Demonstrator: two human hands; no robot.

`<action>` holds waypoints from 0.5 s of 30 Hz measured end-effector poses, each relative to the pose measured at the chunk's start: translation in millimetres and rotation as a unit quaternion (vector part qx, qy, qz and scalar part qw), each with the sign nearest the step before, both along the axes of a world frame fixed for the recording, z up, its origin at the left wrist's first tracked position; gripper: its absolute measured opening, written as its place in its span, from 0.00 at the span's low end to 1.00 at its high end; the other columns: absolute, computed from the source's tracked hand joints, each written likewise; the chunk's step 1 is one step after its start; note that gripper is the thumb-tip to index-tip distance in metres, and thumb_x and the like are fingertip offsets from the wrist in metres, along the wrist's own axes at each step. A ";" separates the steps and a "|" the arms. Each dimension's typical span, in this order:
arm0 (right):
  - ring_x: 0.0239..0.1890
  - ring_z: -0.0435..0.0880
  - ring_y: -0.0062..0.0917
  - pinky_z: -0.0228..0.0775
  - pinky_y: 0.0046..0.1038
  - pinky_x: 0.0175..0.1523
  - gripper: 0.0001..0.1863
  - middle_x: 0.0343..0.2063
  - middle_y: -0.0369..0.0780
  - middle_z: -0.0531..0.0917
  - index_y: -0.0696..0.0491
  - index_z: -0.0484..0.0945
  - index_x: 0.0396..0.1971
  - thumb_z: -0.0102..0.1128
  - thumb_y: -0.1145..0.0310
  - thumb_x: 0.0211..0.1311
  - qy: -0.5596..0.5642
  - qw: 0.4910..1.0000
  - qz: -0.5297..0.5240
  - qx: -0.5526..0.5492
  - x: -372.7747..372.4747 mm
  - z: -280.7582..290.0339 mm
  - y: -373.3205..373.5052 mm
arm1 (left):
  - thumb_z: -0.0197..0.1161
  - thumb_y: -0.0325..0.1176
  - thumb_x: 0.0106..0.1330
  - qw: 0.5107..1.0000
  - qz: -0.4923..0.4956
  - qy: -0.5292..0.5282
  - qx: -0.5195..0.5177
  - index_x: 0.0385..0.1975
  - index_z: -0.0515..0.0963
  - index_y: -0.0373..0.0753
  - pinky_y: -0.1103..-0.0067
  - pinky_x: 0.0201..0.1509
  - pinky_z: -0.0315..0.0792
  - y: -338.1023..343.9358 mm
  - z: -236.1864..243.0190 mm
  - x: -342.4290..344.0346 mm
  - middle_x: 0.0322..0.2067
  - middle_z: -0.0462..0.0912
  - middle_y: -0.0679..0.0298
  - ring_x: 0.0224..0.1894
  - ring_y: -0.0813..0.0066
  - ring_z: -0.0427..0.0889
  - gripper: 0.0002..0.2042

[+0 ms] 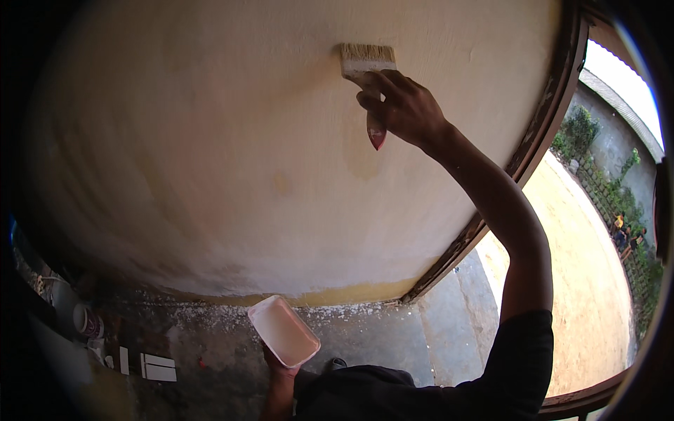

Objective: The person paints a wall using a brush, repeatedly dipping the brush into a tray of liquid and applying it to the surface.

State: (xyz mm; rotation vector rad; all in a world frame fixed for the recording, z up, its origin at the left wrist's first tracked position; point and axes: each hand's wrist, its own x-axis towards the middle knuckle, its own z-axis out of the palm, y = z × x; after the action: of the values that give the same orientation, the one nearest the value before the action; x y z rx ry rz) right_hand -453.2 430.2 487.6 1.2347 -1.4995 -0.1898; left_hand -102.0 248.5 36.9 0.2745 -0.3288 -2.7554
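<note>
Raised high, my right hand (pixel 406 111) grips a wide paintbrush (pixel 360 68) by its handle, whose reddish tip points down. The pale bristles point up and lie at or against the wall (pixel 232 161); I cannot tell if they touch. The wall is cream with yellowish and whitish patches. Low in front of me, my left hand (pixel 281 375) holds a rectangular tub (pixel 284 333) from beneath, its fingers mostly hidden by the tub. Pale whitish paint coats the tub's inside.
A brown wooden door frame (pixel 523 158) edges the wall on the right, with a sunlit yard (pixel 576 274) beyond, where people (pixel 625 235) are near plants. White flecks spot the grey floor (pixel 225 351). A bucket (pixel 86 321) and white rectangular pieces (pixel 159 367) lie at the lower left.
</note>
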 end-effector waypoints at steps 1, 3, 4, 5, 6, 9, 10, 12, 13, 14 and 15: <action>0.48 0.79 0.29 0.84 0.28 0.49 0.15 0.50 0.36 0.74 0.48 0.75 0.28 0.71 0.63 0.41 0.031 0.999 0.016 0.037 -6.1 -22.3 0.1 | 0.47 0.52 0.74 1.000 0.002 0.002 -0.003 0.65 0.67 0.45 0.57 0.61 0.74 0.0 1.8 0.8 0.56 0.77 0.63 0.58 0.60 0.78 0.25; 0.48 0.78 0.32 0.80 0.32 0.56 0.22 0.49 0.41 0.74 0.51 0.75 0.27 0.65 0.48 0.39 0.068 0.993 0.020 0.097 -16.5 -75.9 9.3 | 0.47 0.53 0.74 1.000 0.005 0.009 -0.007 0.65 0.67 0.45 0.57 0.61 0.74 0.6 7.8 0.8 0.56 0.77 0.63 0.58 0.59 0.78 0.26; 0.48 0.78 0.34 0.79 0.34 0.56 0.25 0.47 0.41 0.76 0.52 0.76 0.27 0.64 0.45 0.39 0.075 0.989 0.007 0.130 -13.0 -99.7 14.4 | 0.47 0.54 0.74 1.000 0.006 0.010 -0.017 0.65 0.67 0.46 0.57 0.61 0.74 0.0 6.2 1.2 0.56 0.77 0.63 0.58 0.59 0.77 0.26; 0.48 0.78 0.35 0.79 0.36 0.56 0.26 0.45 0.42 0.76 0.53 0.78 0.28 0.62 0.43 0.41 0.046 0.985 0.008 0.167 -11.3 -124.9 18.7 | 0.48 0.54 0.74 0.999 0.007 0.011 -0.029 0.65 0.67 0.46 0.57 0.61 0.74 -1.1 3.6 1.7 0.57 0.77 0.63 0.58 0.59 0.77 0.26; 0.48 0.78 0.37 0.78 0.37 0.55 0.28 0.43 0.42 0.77 0.53 0.80 0.28 0.59 0.40 0.43 0.042 0.980 0.002 0.194 -10.6 -151.7 24.2 | 0.48 0.54 0.73 0.999 0.005 0.013 -0.039 0.65 0.67 0.46 0.58 0.61 0.74 -1.2 1.1 1.4 0.57 0.77 0.63 0.58 0.59 0.77 0.26; 0.43 0.83 0.35 0.80 0.36 0.49 0.22 0.38 0.40 0.78 0.49 0.82 0.25 0.60 0.43 0.52 0.019 0.975 0.016 0.221 4.4 -206.0 22.4 | 0.48 0.55 0.73 0.999 0.004 0.003 -0.047 0.65 0.67 0.46 0.58 0.61 0.74 -4.0 -1.7 4.3 0.57 0.77 0.63 0.58 0.60 0.77 0.27; 0.43 0.83 0.34 0.80 0.35 0.48 0.19 0.37 0.39 0.78 0.49 0.82 0.25 0.62 0.47 0.54 -0.044 0.974 0.039 0.217 11.5 -211.1 21.5 | 0.48 0.55 0.73 0.999 0.006 0.009 -0.047 0.65 0.67 0.46 0.58 0.61 0.74 -4.7 -2.0 4.6 0.57 0.77 0.63 0.59 0.60 0.77 0.27; 0.43 0.83 0.33 0.81 0.34 0.46 0.15 0.37 0.39 0.78 0.48 0.82 0.27 0.63 0.51 0.54 -0.185 0.952 0.003 0.244 11.0 -206.2 21.2 | 0.48 0.55 0.73 0.999 0.007 0.022 -0.046 0.65 0.67 0.46 0.58 0.61 0.74 -4.3 -2.3 3.2 0.58 0.76 0.63 0.59 0.60 0.77 0.27; 0.43 0.83 0.33 0.82 0.33 0.44 0.13 0.37 0.39 0.78 0.48 0.82 0.28 0.64 0.53 0.54 -0.254 0.933 -0.017 0.255 9.5 -199.9 22.2 | 0.48 0.55 0.73 0.999 0.004 0.021 -0.046 0.65 0.67 0.46 0.58 0.61 0.74 -3.3 -0.1 1.3 0.58 0.76 0.63 0.59 0.60 0.77 0.27; 0.43 0.84 0.32 0.82 0.34 0.42 0.09 0.38 0.38 0.79 0.46 0.82 0.34 0.66 0.60 0.54 -0.274 0.936 -0.008 0.220 -0.3 -186.7 23.8 | 0.48 0.55 0.73 0.999 0.001 0.021 -0.045 0.65 0.67 0.46 0.58 0.61 0.74 -2.0 2.0 -0.5 0.58 0.76 0.64 0.59 0.60 0.77 0.27; 0.42 0.84 0.33 0.81 0.35 0.43 0.10 0.39 0.37 0.80 0.44 0.82 0.39 0.62 0.68 0.56 -0.326 0.925 -0.030 0.195 1.0 -158.5 20.8 | 0.48 0.55 0.73 0.999 0.001 0.019 -0.044 0.65 0.67 0.46 0.58 0.61 0.74 -1.8 3.2 0.4 0.57 0.77 0.64 0.59 0.61 0.77 0.27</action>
State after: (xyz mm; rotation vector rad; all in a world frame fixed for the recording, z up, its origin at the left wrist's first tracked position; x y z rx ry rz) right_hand -452.2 451.1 329.1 1.6746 -2.1479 -0.1255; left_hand -101.6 246.6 40.1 0.2006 -0.4398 -2.7311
